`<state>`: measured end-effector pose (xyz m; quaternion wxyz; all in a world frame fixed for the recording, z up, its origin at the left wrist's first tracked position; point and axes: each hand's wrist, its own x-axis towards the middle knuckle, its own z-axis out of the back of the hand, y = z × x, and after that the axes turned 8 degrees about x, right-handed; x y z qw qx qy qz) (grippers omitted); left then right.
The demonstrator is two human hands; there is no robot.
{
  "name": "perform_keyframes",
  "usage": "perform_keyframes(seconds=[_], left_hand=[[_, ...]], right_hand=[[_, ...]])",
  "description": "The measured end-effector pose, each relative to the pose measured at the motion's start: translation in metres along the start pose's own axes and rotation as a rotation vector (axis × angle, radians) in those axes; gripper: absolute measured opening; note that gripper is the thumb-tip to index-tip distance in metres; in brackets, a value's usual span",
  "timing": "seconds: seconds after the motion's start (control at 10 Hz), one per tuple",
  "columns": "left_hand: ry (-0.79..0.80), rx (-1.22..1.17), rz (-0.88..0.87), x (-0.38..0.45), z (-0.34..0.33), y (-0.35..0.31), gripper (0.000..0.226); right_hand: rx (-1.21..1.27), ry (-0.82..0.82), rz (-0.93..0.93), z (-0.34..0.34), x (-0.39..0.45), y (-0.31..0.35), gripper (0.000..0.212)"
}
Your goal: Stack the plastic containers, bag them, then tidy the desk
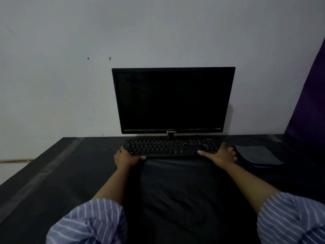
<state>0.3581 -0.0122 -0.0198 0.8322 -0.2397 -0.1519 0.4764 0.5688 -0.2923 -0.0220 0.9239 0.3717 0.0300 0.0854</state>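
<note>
A black keyboard (171,146) lies on the dark desk (70,173) in front of a switched-off black monitor (173,100). My left hand (125,157) grips the keyboard's left end, thumb along its front edge. My right hand (219,154) grips the right end the same way, with fingers spread around the corner. No plastic containers or bag are in view.
A grey cloth or pad (258,154) with a dark strap lies on the desk right of the keyboard. A purple curtain (309,95) hangs at the far right. The white wall (70,76) stands directly behind the monitor. The desk's left edge runs diagonally.
</note>
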Motion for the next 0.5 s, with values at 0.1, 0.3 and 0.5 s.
perform_keyframes(seconds=[0.1,0.3,0.5], left_hand=[[-0.007,0.091,-0.013,-0.008,0.003,-0.004,0.122],[0.015,0.137,-0.036,-0.027,0.025,-0.017,0.100],[-0.062,0.178,-0.111,-0.047,0.055,-0.034,0.084]], right_hand=[[-0.023,-0.001,0.037,0.001,-0.007,0.005,0.132],[-0.012,-0.010,0.090,0.012,-0.023,0.026,0.104],[0.017,-0.064,0.188,0.035,-0.041,0.047,0.084]])
